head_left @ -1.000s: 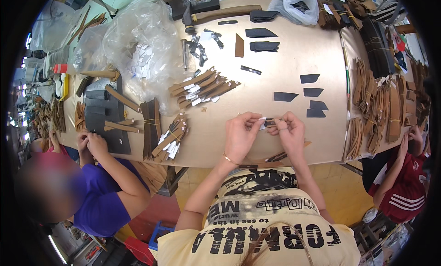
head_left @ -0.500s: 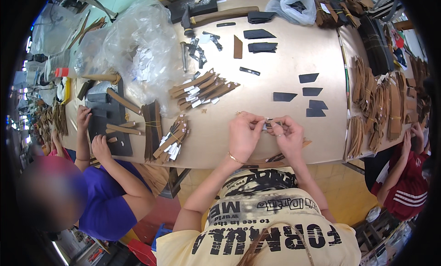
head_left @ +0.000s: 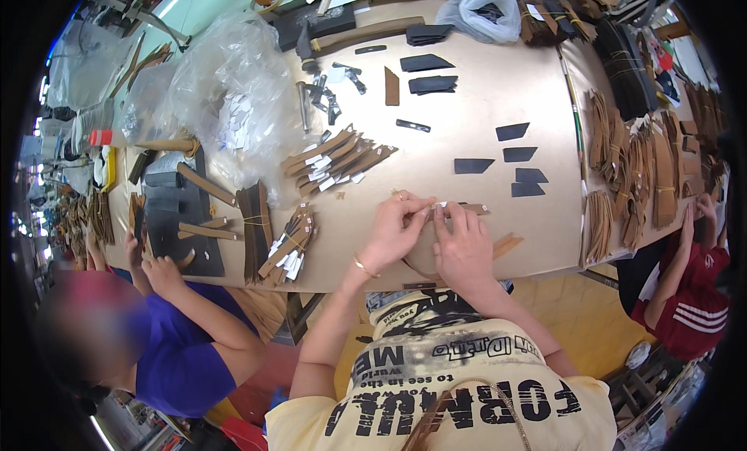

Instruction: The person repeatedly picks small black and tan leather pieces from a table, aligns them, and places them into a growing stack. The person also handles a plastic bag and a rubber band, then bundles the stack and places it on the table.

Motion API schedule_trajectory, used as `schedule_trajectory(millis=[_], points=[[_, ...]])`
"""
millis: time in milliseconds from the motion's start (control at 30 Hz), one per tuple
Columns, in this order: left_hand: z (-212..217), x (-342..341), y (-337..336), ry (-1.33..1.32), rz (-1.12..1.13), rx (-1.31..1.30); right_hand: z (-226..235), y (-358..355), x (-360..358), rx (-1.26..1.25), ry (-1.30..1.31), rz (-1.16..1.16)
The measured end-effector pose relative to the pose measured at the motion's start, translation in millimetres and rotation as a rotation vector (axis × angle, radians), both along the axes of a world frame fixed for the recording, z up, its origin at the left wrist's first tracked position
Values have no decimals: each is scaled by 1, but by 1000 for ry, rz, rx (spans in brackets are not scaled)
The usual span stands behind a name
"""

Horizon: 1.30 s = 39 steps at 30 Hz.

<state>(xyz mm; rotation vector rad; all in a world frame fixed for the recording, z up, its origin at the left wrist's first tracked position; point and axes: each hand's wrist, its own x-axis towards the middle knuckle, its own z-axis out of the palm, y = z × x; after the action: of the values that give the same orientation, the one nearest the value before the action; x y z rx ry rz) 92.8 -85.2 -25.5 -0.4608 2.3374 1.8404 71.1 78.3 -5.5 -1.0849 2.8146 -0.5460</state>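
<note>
Near the front of the table, my left hand (head_left: 395, 229) is closed, thumb and fingertips pinching the end of a brown leather strip (head_left: 476, 209). My right hand (head_left: 465, 245) bears on the same strip with its fingertips; part of the strip shows beyond them, with a small white tag between the hands. What exactly sits in the left fingertips is too small to make out. Beside my right wrist lies another light brown strip (head_left: 508, 244). A small dark piece (head_left: 420, 286) lies at the table edge between my forearms.
Black slanted leather pieces (head_left: 473, 166) lie ahead to the right. Left are tagged brown strips (head_left: 338, 159), a tied bundle (head_left: 292, 249) and a plastic bag (head_left: 233, 85). A hammer (head_left: 366, 37) rests farther back. Co-workers sit left (head_left: 191, 334) and right (head_left: 692, 295); brown bundles (head_left: 642, 171) lie at right.
My hands have gone from pinching a small dark piece with white on it to a brown strip. My right fingers have straightened. The left co-worker now holds a dark strip.
</note>
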Motion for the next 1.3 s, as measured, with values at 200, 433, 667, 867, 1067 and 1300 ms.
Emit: schedule_trajectory(millis=[200, 433, 667, 867, 1067, 1300], points=[[25, 15, -8, 259, -83, -594, -3, -5, 4, 124, 153, -1], [7, 21, 11, 163, -27, -590, 4, 40, -15, -359, -295, -180], [46, 42, -72, 172, -17, -862, 19, 65, -52, -423, -175, -300], [66, 27, -215, 278, 574, -913, 29, 65, -73, -423, -186, -340], [1, -34, -301, 199, 369, -1147, 33, 62, -71, -423, -132, -311], [23, -18, -291, 224, 613, -1057, 22, 95, -62, -405, -59, -459]])
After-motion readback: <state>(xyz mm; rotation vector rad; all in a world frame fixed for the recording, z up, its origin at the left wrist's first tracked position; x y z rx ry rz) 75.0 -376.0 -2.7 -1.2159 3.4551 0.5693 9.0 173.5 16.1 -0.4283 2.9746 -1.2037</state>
